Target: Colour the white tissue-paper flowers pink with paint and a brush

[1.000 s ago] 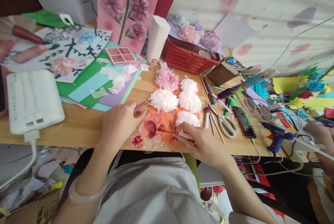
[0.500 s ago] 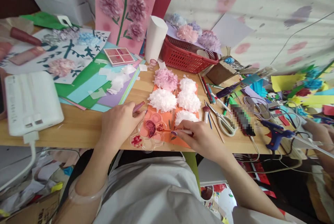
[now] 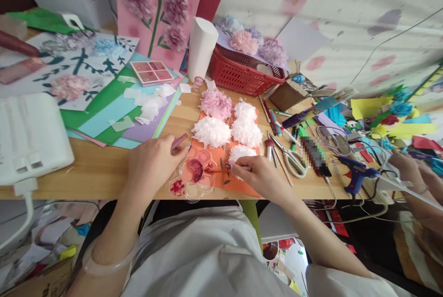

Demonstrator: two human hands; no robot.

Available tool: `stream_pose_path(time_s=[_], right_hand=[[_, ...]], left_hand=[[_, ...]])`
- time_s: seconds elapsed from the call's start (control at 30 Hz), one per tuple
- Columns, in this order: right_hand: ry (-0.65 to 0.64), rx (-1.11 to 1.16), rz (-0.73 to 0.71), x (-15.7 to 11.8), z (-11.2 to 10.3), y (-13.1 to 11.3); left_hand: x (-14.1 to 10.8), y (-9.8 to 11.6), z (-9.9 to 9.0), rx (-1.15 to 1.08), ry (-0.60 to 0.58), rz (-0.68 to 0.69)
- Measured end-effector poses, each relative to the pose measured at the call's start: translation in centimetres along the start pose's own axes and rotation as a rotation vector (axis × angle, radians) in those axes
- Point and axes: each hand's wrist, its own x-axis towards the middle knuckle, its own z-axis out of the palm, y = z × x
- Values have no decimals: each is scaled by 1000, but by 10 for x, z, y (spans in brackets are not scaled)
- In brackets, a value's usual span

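My left hand (image 3: 152, 161) is closed round a small dusky-pink stick or tube (image 3: 179, 141), beside a clear flower-shaped paint palette (image 3: 194, 191). Dark red crumbs and reddish paste lie in the palette's wells. In a pinch, my right hand (image 3: 261, 175) has a thin paintbrush (image 3: 218, 171), its tip over the palette's right-hand wells; whether it touches the paste I cannot tell. Under the palette's edge lies an orange card (image 3: 238, 187). White tissue-paper flowers (image 3: 212, 132) and a pink tissue-paper flower (image 3: 216, 104) sit on it. My right hand partly covers the nearest white flower (image 3: 241, 153).
Right of the card lie a makeup brush (image 3: 269, 147), scissors (image 3: 294, 164), pens and a blue glue gun (image 3: 356, 175) with cables. Another person's hand (image 3: 408, 172) is at far right. A red basket (image 3: 238, 73) and paper roll (image 3: 202, 48) stand behind; a white power bank (image 3: 32, 138) is at left.
The whole view has shifted slightly, so things appear a little further left. My right hand has tilted the brush a little, with its tip still at the palette. Left hand keeps its hold.
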Motion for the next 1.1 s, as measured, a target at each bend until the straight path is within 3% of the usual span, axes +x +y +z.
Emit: stream_pose_path(time_s=[0.27, 0.5, 0.73, 0.93, 1.1], right_hand=[[-14, -165, 62, 5, -7, -11], [-140, -368, 50, 19, -24, -26], [-327, -632, -15, 56, -34, -52], [-303, -510, -12, 69, -60, -58], [-117, -61, -193, 48, -64, -34]], left_hand=[[0, 0, -3, -12, -26, 0], [0, -1, -3, -39, -17, 4], [1, 0, -4, 2, -16, 13], [1, 0, -6, -9, -62, 17], [0, -2, -7, -110, 2, 8]])
